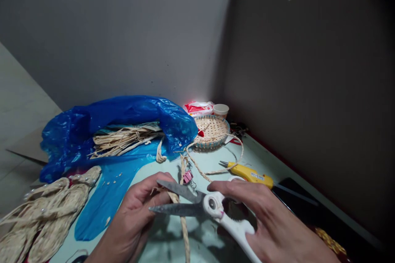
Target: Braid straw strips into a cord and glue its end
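My left hand (138, 205) pinches a braided straw cord (184, 234) near the middle front, with loose fibre ends at the fingertips. One end of the braid hangs down towards the lower edge. My right hand (259, 213) grips a pair of scissors (212, 205) with white handles. Their blades are spread apart and point left, one on each side of the braid beside my left fingers. Just beyond the blades, a pink binder clip (187, 176) is fastened at the braid. A thin loop of the cord (242, 152) curves away behind it to the right.
A blue plastic bag (123, 107) holds a bundle of straw strips (126, 137). Woven straw sandals (58, 213) lie at left. A round basket (212, 129), a paper cup (221, 109) and a red-white packet (199, 108) stand by the wall. A yellow glue gun (251, 174) lies at right.
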`<state>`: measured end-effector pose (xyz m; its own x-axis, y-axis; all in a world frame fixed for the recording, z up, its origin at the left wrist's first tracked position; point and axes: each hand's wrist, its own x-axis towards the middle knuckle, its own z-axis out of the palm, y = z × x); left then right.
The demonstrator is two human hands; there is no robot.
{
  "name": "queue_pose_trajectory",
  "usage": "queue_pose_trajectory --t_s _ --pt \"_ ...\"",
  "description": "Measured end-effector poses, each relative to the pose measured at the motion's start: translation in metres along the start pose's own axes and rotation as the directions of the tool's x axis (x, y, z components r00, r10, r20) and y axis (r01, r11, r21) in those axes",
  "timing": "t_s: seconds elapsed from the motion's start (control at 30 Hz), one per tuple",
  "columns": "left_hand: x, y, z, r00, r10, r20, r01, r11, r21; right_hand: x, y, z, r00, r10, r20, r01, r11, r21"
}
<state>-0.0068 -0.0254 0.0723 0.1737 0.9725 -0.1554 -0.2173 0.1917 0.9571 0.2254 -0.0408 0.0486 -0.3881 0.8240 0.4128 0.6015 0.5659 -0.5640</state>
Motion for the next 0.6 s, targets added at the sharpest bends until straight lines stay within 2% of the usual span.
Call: queue_pose_trajectory --t_s 0.1,0.23,0.43,0.6 --pt "-0.0014 -0.0024 0.005 0.997 -0.021 -0.068 0.017 0.999 -0.048 0.0001 0.0013 0.0016 0.999 -0.045 -0.003 0.045 0.999 -0.005" --pt "-0.0039 -0.0046 0.0074 0.994 -0.045 -0.101 0.036 0.995 -0.089 0.0029 0.0019 0.0019 0.997 -0.08 -0.004 0.079 0.995 -0.065" --pt "-0.0045 -0.0047 0.0044 0.993 -0.09 -0.078 0.081 0.99 -0.111 0.0026 0.0073 0.0048 0.996 -0.078 0.052 0.084 0.986 -0.141" --pt "-0.0061 -0.0083 0.0009 0.991 -0.137 0.0 0.135 0.979 -0.155 0.0011 0.0097 0.0065 0.995 -0.091 0.051 0.098 0.98 -0.172"
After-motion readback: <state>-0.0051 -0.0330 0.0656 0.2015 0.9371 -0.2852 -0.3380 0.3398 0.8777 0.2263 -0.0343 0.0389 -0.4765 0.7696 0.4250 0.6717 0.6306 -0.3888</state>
